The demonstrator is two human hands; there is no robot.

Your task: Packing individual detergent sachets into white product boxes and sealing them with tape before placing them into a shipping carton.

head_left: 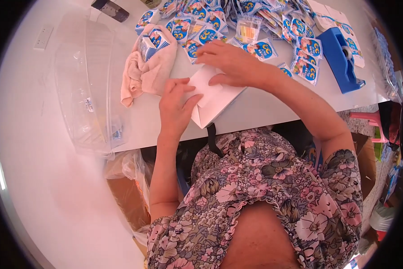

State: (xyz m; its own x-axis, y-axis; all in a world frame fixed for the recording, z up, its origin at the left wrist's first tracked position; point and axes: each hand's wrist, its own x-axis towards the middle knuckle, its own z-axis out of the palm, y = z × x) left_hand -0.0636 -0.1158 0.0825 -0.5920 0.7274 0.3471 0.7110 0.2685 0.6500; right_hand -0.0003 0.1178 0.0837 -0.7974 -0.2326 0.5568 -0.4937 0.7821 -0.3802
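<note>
A small white carton (213, 104) lies on the white table close to its front edge, turned at an angle to me. My left hand (177, 105) is at its left side, thumb and fingers apart. Over its far end reaches my right hand (233, 66), fingers spread and thumb against the white top panel. Neither hand is wrapped round anything. Just beyond, many small blue-and-white printed packets (209, 35) lie heaped; some have clear windows showing yellowish sticks. The carton's far end is hidden under my right hand.
A pink towel (148, 74) with packets on it lies left of the carton. A blue tape dispenser (337, 58) and flat printed cartons (345, 33) are on the right. Clear plastic (82, 71) covers the table's left part. A dark cylinder (111, 10) lies at the back.
</note>
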